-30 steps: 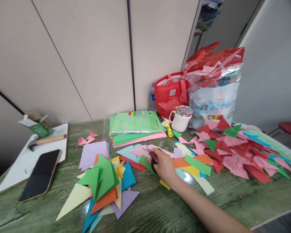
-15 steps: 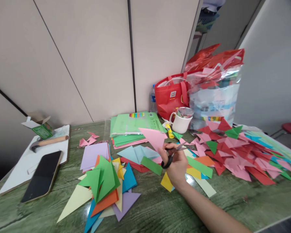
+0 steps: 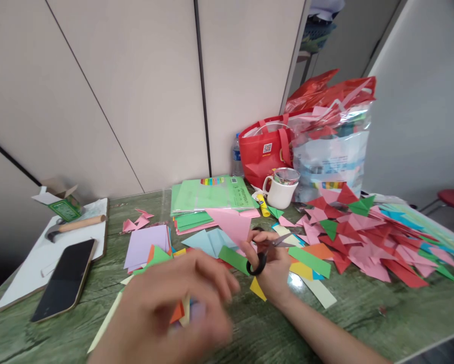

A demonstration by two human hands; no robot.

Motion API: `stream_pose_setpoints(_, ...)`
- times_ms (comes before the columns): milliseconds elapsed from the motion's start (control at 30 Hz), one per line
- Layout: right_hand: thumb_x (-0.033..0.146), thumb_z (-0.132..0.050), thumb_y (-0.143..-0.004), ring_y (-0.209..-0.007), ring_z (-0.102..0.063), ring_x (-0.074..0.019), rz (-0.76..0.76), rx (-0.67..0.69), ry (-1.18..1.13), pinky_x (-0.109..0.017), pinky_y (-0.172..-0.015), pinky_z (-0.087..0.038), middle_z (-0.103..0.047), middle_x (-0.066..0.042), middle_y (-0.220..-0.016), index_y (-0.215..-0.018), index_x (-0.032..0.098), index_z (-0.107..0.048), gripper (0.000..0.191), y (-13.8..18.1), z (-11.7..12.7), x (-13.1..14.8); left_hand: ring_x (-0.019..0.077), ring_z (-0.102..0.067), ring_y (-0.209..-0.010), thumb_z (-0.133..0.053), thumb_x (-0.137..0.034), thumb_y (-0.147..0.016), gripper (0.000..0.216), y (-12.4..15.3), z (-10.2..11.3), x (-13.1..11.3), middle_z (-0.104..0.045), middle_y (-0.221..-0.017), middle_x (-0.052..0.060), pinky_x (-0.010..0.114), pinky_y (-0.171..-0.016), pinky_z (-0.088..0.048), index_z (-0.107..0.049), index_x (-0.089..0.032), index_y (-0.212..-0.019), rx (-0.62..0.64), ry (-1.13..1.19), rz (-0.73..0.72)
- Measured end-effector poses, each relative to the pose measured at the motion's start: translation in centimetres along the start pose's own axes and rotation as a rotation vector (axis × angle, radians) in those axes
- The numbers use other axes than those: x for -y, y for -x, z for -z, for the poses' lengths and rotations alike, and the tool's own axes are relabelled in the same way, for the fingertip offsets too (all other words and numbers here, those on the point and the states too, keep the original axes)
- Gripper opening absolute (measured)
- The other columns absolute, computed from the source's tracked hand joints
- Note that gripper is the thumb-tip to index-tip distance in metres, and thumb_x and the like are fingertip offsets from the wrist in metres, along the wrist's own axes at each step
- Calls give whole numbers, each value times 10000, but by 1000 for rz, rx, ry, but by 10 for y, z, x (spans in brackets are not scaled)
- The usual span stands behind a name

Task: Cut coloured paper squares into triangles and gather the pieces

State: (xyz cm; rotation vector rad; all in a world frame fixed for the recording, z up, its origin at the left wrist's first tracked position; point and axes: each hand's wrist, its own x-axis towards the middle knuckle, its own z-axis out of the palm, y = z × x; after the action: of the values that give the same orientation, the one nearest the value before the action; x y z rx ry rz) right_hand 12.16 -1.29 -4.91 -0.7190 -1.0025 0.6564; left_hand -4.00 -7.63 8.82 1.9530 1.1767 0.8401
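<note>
Over the middle of the green table (image 3: pixel 367 313), the pink paper (image 3: pixel 230 222) was pinched at its lower end in the right hand (image 3: pixel 275 270), its wider part pointing up and left. The same hand held the scissors (image 3: pixel 263 262) by their black loops, blades turned rightward. Nearer the camera, the left hand (image 3: pixel 174 303) was blurred, fingers curled and thumb apart, with nothing seen in its grip. The step looked like readying the paper for cutting; the next move seemed to call for the left hand to steady it, freeing the right to work the scissors. Beneath lay a green strip (image 3: pixel 234 259) and light-blue paper (image 3: pixel 208 242); farther right spread a red-and-pink pile of folded pieces (image 3: pixel 367 235).
</note>
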Motion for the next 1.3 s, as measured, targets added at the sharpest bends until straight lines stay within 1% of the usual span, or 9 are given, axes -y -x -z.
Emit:
stream_pose_setpoints(100, 108, -656, -713, -761, -579, -144, -19, 10, -23, -284, -690, -454, -575, 0, -781, -809, 219, -493, 219, 1, -1, 2, 209, -606, -920, -563, -327, -771, 127, -31, -10, 22, -675, -933, 41, 353, -786, -504, -655, -240, -771, -133, 5, 43)
stream_pose_setpoints(200, 103, -658, -708, -760, -578, -151, -40, 33, -35, -281, -679, -455, -572, 0, -772, -807, 218, -496, 222, 3, -2, 4, 200, -552, -1075, -581, -278, -768, 349, -46, -26, 40, -594, -1185, 52, 349, -897, -464, -582, -252, -1117, -55, 144, 55)
stream_pose_setpoints(300, 101, -653, -711, -716, -568, -141, -74, 127, -44, -256, -630, -450, -562, 8, -750, -799, 218, -501, 211, 5, -1, 5, 203, -590, -1020, -558, -268, -791, 523, -51, -38, 49, -614, -1179, 68, 355, -836, -500, -445, -237, -1301, 25, 274, 120)
stream_pose_setpoints(467, 113, -683, -689, -630, -522, -111, -56, 160, 83, -216, -572, -425, -546, 21, -715, -783, 201, -528, 201, 6, 1, 2, 204, -623, -954, -578, -218, -773, 278, -59, -47, 58, -702, -1019, 55, 315, -839, -489, -681, -170, -1027, -97, 249, 131)
stream_pose_setpoints(700, 137, -654, -729, -720, -580, -155, 52, 198, 282, -276, -669, -457, -604, -19, -783, -829, 202, -555, 155, 9, 5, -6, 166, -660, -775, -616, -152, -712, 177, -58, -47, 66, -738, -849, 25, 228, -703, -518, -749, -193, -821, -340, 257, 113)
stream_pose_setpoints(833, 127, -642, -742, -660, -591, -141, 157, 247, 366, -261, -642, -458, -617, -10, -718, -809, 199, -573, 121, 11, 5, 1, 105, -606, -629, -633, -249, -725, 272, -57, -44, 66, -722, -795, 2, 217, -650, -531, -708, -201, -983, -591, 291, 159)
stream_pose_setpoints(933, 154, -665, -726, -568, -579, -120, 120, 455, 326, -225, -565, -454, -620, 3, -646, -778, 184, -585, 100, 13, 1, 6, 66, -541, -555, -634, -320, -731, 379, -59, -42, 68, -678, -714, -20, 219, -651, -539, -655, -199, -1090, -690, 404, 214)
stream_pose_setpoints(1067, 219, -688, -715, -607, -609, -135, -103, 654, 205, -235, -605, -486, -653, -20, -695, -909, 160, -605, 219, 18, -5, 6, 62, -519, -565, -651, -324, -716, 366, -58, -42, 69, -624, -657, -25, 203, -650, -519, -671, -173, -1049, -737, 487, 232)
stream_pose_setpoints(1300, 289, -701, -712, -759, -604, -156, -235, 613, 248, -256, -709, -464, -658, -32, -830, -898, 180, -589, 243, 14, -1, 5, 45, -305, -408, -675, -273, -696, 389, -55, -44, 64, -355, -469, -103, 149, -366, -244, -600, -184, -1067, -671, 354, 161)
